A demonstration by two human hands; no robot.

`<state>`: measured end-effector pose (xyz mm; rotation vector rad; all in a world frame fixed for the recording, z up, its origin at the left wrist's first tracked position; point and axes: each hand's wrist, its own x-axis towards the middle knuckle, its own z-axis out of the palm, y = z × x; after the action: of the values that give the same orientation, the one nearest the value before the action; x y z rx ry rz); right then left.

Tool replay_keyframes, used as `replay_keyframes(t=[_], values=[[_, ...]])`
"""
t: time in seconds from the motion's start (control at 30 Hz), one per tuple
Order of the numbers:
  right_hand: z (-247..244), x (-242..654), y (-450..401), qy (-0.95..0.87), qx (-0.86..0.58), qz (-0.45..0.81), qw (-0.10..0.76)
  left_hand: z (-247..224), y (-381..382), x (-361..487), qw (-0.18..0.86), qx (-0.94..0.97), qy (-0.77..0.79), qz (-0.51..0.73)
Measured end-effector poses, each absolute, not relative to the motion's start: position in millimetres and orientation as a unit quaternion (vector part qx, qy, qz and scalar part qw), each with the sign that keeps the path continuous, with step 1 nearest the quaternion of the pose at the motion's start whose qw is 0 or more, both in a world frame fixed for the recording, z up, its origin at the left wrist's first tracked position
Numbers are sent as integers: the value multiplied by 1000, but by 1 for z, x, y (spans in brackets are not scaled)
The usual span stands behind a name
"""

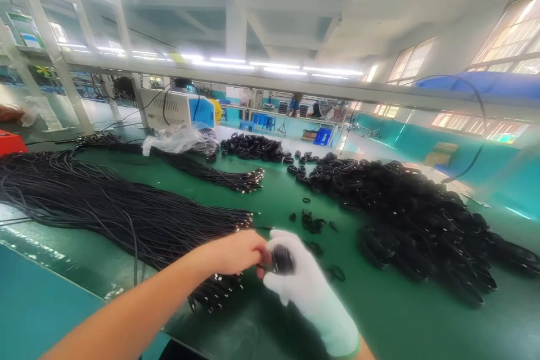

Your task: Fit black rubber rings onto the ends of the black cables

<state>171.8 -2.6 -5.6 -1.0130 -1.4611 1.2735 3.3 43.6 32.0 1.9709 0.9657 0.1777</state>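
Observation:
My right hand (pixel 301 270), in a white glove, is closed around a small coil of black cable (pixel 282 259). My bare left hand (pixel 244 253) pinches at the near side of the same coil; its fingertips are partly hidden and blurred. Both hands meet over the green tabletop. Left of them lies a wide bundle of long black cables (pixel 139 214), with shiny metal ends pointing toward my hands. A big heap of coiled black cables (pixel 392 197) lies to the right.
Loose black scraps (pixel 312 220) lie beyond my hands. A second cable bundle (pixel 211 173), a clear plastic bag (pixel 177 139) and a smaller coil heap (pixel 253 147) are farther back. Behind them stands a white and blue machine (pixel 169 107). Another person's hand (pixel 12 114) shows far left.

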Motion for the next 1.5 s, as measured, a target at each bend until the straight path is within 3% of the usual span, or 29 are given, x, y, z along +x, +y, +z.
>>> replay_keyframes(t=[0.13,0.33,0.43,0.57,0.7,0.77,0.87,0.93,1.0,1.17,1.5], values=[[0,177,-12,-505,-215,720,424,29,32,10,491,773,399,47],[-4,176,-10,-470,-139,739,462,59,31,10,651,580,411,265],[-5,176,-8,-463,-139,737,472,58,30,13,676,542,374,331],[-8,176,-7,-457,-162,747,455,54,24,15,516,658,389,388],[-16,175,-4,-427,-119,802,399,60,22,14,351,808,358,309],[-18,172,-2,-349,-126,822,432,60,26,10,356,809,363,296],[-15,167,0,-219,-151,869,418,52,39,1,471,787,302,262],[-13,164,1,-203,-162,890,375,42,47,-2,545,758,255,252],[-13,163,1,-258,-189,865,386,32,53,-2,552,740,278,265],[-11,172,1,-434,-290,735,432,22,49,4,404,757,410,309],[-10,170,-3,-435,-253,774,384,2,22,8,212,785,429,393]])
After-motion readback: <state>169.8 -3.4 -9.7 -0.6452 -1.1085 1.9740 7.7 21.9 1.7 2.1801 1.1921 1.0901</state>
